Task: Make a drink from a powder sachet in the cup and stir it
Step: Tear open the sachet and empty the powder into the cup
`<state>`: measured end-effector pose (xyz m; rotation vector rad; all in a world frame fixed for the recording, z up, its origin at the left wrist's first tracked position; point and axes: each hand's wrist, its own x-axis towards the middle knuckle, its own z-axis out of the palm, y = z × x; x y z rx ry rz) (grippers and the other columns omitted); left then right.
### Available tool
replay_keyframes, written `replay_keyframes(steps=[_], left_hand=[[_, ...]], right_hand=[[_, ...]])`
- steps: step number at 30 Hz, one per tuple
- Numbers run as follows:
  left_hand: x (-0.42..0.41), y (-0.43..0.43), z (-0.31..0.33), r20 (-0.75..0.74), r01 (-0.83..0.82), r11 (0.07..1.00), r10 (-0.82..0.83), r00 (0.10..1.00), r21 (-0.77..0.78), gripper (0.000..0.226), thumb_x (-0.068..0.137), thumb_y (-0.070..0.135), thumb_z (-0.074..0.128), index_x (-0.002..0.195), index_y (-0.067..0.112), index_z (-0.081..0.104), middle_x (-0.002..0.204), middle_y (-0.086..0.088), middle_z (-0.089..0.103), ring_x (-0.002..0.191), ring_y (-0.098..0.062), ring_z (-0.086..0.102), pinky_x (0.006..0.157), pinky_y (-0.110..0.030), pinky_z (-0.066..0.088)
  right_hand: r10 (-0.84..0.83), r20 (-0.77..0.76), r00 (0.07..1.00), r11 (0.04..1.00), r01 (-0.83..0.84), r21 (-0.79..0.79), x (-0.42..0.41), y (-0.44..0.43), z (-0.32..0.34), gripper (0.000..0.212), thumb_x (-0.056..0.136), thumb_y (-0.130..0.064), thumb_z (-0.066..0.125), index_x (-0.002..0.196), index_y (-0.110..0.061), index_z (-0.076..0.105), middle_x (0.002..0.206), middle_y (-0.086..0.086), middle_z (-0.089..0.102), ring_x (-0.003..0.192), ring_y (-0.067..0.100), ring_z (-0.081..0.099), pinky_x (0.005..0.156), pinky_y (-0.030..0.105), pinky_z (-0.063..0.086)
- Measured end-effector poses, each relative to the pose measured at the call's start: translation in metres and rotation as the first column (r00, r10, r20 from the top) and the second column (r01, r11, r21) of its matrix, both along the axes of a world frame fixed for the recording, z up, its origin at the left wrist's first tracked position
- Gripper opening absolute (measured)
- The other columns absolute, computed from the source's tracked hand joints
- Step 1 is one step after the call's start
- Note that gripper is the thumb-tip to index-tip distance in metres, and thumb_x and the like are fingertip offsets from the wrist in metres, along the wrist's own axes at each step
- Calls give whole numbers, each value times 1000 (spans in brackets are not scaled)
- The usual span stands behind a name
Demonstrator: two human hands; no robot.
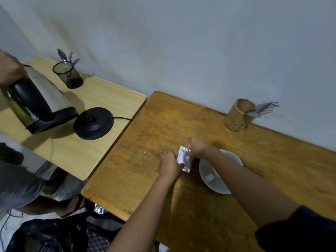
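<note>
A small silvery powder sachet (184,158) is held upright over the brown wooden table (145,135). My left hand (170,165) pinches its lower left side and my right hand (197,147) grips its top right corner. Just to the right, partly under my right forearm, sits a white cup (214,180) seen from above, with a small white piece inside. A dark shape between the sachet and the cup is too hidden to identify.
On the pale side table (72,155) another person's hand (9,70) lifts a steel kettle (38,100) off its black base (93,122). A black mesh holder (68,74) holds spoons. A wooden holder (238,115) with forks stands by the wall. Black bags (54,235) lie below.
</note>
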<state>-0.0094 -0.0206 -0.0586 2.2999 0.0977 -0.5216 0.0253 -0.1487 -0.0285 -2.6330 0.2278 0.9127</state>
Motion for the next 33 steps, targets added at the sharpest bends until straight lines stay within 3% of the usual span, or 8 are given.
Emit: replay_keyframes(steps=[5, 9, 13, 16, 20, 24, 27, 33], left_hand=[[3, 5, 2, -11, 70, 997, -70, 997, -32, 29, 69, 11, 77, 77, 11, 50, 82, -7, 54, 75, -22, 53, 58, -26, 36], [-1, 12, 4, -35, 4, 974, -12, 999, -227, 33, 72, 5, 72, 65, 18, 42, 68, 1, 47, 60, -12, 42, 53, -22, 32], [1, 22, 30, -88, -4, 910, -35, 995, -414, 29, 82, 3, 63, 66, 18, 45, 64, 3, 47, 63, -10, 45, 62, -23, 39], [10, 28, 58, -20, 89, 863, -114, 993, -497, 21, 83, 4, 63, 71, 17, 50, 68, 2, 49, 68, -13, 48, 69, -26, 44], [28, 32, 108, 135, 262, 811, -225, 965, -523, 9, 83, 6, 63, 80, 11, 56, 71, -1, 53, 64, -7, 49, 60, -12, 41], [43, 31, 157, 284, 339, 766, -211, 935, -546, 7, 84, 3, 62, 84, 9, 59, 74, -4, 53, 72, -15, 50, 67, -22, 42], [46, 26, 185, 317, 345, 725, -183, 931, -596, 9, 87, 9, 59, 94, 4, 62, 83, -5, 59, 76, -11, 55, 68, -15, 45], [49, 9, 211, 376, 414, 696, -219, 900, -587, 19, 89, 18, 57, 98, 2, 64, 89, -6, 63, 83, -15, 58, 75, -25, 46]], right_hand=[[5, -46, 999, 1000, -5, 11, 2, -1, 5, 27, 75, -13, 73, 82, -15, 47, 90, 5, 53, 85, 20, 51, 59, 26, 40], [-2, -46, 999, 994, 7, 108, 2, -5, 22, 29, 78, -4, 67, 68, -20, 44, 74, 0, 50, 80, 19, 51, 54, 23, 37], [68, 0, 998, 989, -68, 132, -1, -8, 59, 13, 77, -9, 64, 78, -18, 55, 83, 5, 58, 76, 19, 52, 57, 28, 40], [113, 86, 990, 984, -123, 127, 1, -8, 103, 11, 78, -17, 65, 77, -23, 57, 82, 0, 60, 77, 18, 55, 64, 30, 43], [149, 266, 953, 980, -178, 88, 1, -5, 169, 7, 82, -16, 60, 82, -22, 63, 74, -5, 59, 76, 15, 54, 69, 28, 44], [132, 395, 909, 987, -159, 35, -3, -7, 218, 14, 80, -7, 55, 77, -19, 59, 73, -2, 57, 73, 18, 52, 63, 28, 42], [88, 463, 882, 992, -118, 36, -6, -11, 243, 16, 77, -6, 56, 82, -21, 59, 73, -3, 60, 74, 21, 57, 69, 33, 50], [63, 516, 854, 996, -83, 16, -20, -21, 277, 11, 82, -12, 60, 92, -17, 63, 76, -5, 61, 73, 15, 55, 67, 31, 47]])
